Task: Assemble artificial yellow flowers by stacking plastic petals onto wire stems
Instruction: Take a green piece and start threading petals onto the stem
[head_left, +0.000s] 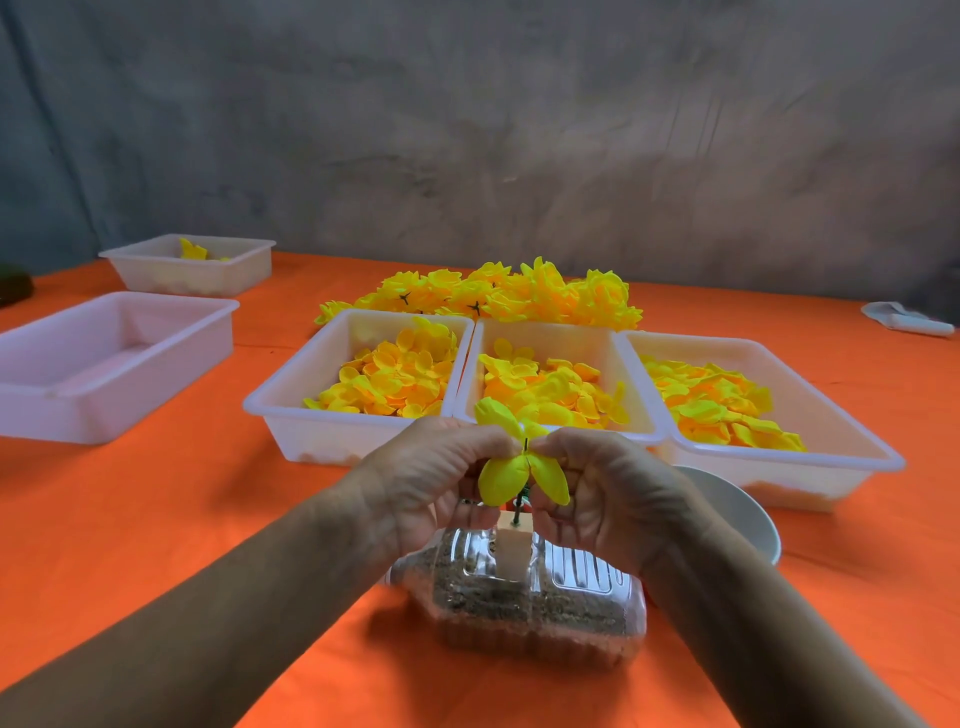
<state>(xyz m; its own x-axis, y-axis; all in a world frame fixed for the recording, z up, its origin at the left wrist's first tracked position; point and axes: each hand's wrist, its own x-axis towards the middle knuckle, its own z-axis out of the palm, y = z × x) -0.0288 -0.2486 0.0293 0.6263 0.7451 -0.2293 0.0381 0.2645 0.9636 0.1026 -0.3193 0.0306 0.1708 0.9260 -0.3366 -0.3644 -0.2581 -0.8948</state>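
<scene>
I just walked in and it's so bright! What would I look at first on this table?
First, the yellow petal piece in the middle, pinched between the left hand and right hand on a thin wire stem over a sand-filled plastic bottle. Behind them, three white trays of loose yellow petals sit side by side on the orange tablecloth. Farther back lies a heap of finished yellow flowers.

Left hand (434, 470) and right hand (605, 486) pinch yellow petal piece (511, 470) on wire stem (521, 501) above sand-filled bottle (524, 597).
</scene>
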